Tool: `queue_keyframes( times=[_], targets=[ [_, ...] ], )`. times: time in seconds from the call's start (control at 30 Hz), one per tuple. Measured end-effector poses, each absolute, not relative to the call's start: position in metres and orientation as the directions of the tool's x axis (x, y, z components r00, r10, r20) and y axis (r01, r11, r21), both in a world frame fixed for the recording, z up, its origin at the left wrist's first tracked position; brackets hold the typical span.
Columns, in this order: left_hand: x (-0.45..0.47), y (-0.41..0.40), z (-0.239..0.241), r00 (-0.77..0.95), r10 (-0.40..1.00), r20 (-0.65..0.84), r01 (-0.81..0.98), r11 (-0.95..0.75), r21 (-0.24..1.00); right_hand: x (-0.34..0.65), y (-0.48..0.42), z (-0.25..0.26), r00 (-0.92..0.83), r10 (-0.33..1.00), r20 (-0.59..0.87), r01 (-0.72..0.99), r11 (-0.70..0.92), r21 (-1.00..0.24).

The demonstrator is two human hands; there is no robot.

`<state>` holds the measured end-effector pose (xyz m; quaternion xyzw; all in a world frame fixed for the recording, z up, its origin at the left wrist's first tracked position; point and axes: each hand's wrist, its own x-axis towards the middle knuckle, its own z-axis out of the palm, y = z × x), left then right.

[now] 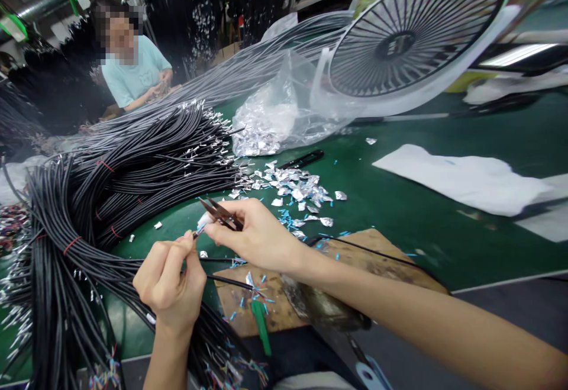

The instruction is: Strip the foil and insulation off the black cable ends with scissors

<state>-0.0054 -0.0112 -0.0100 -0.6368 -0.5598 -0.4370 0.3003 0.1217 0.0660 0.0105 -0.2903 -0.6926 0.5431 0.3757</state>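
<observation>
My left hand [171, 283] is closed, pinching the end of a thin black cable [231, 282] near its tip. My right hand [252, 233] is closed round small thread snips [219, 211], whose blades point left, and its fingertips pinch a bit of silver foil [204, 221] at the cable's end. Both hands hover over a worn wooden board [377, 248] on the green table [399, 200]. Bits of silver foil [293, 186] and blue scraps lie scattered beyond the hands.
A large coil of black cables [110, 189] with red ties fills the left. A clear plastic bag of foil [275, 118], a white fan [412, 29], a white cloth [461, 177] and black scissors [304, 158] lie farther off. Another person [133, 64] works at the far left.
</observation>
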Motion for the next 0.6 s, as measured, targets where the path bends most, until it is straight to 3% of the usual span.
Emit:
queue_keyframes(
  times=[0.13, 0.23, 0.33, 0.4, 0.6],
  targets=[
    [-0.004, -0.011, -0.010, -0.031, 0.448, 0.893, 0.972, -0.194, 0.131, 0.121, 0.065, 0.012, -0.547, 0.809, 0.217, -0.004, 0.257, -0.966],
    [-0.005, -0.012, -0.012, -0.045, 0.470, 0.881, 0.968, -0.198, 0.155, 0.122, 0.059, 0.007, -0.500, 0.791, 0.353, -0.022, 0.396, -0.918],
    [-0.007, -0.012, -0.014, -0.064, 0.518, 0.853, 0.958, -0.208, 0.198, 0.124, 0.052, -0.002, -0.500, 0.639, 0.585, 0.048, 0.695, -0.718],
    [-0.009, -0.013, -0.015, -0.103, 0.535, 0.838, 0.942, -0.219, 0.255, 0.126, 0.050, -0.004, -0.533, 0.552, 0.641, 0.086, 0.789, -0.608],
    [-0.012, -0.016, -0.011, -0.223, 0.410, 0.884, 0.912, -0.232, 0.338, 0.130, 0.056, 0.011, -0.430, 0.767, 0.476, 0.022, 0.536, -0.844]
  ],
)
